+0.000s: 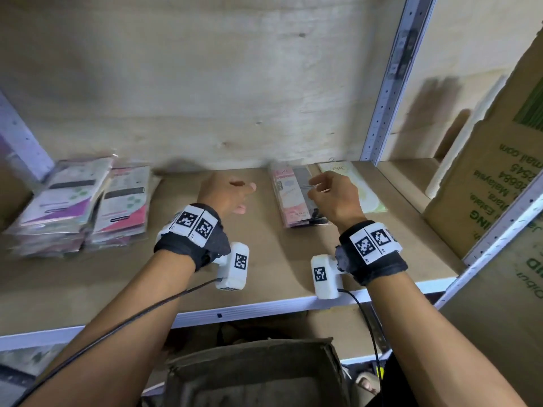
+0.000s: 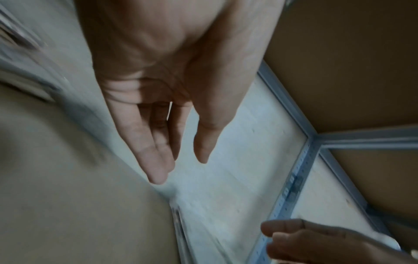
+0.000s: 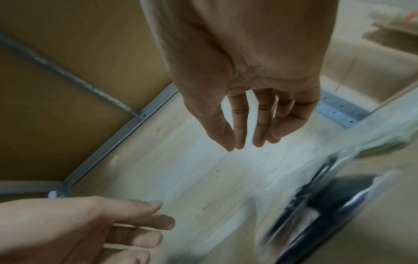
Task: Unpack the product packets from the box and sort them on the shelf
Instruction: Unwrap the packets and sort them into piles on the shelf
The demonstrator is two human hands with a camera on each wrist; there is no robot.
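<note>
From the head view, both hands hover empty over the shelf (image 1: 264, 254): left hand (image 1: 226, 193) relaxed, right hand (image 1: 333, 198) loosely curled, nearer the pink packets (image 1: 289, 198) lying lengthwise front-to-back. The box (image 1: 252, 374) sits bottom centre, below. Wrist views show slack, empty fingers (image 2: 156, 160).

Dim, soft indoor light; wrist views motion-blurred, head view bowed and smeared at edges.

Brown shelf (image 1: 264, 259) board, white front edge. Purple-and-white packets (image 1: 58, 201) beside pink-and-white packets (image 1: 123, 204). Pink and black packets (image 1: 296, 198); pale green packet (image 1: 364, 192). Black wristbands (image 1: 191, 248), black-and-white square-code tags. Brown cardboard carton (image 1: 484, 186), green print.
</note>
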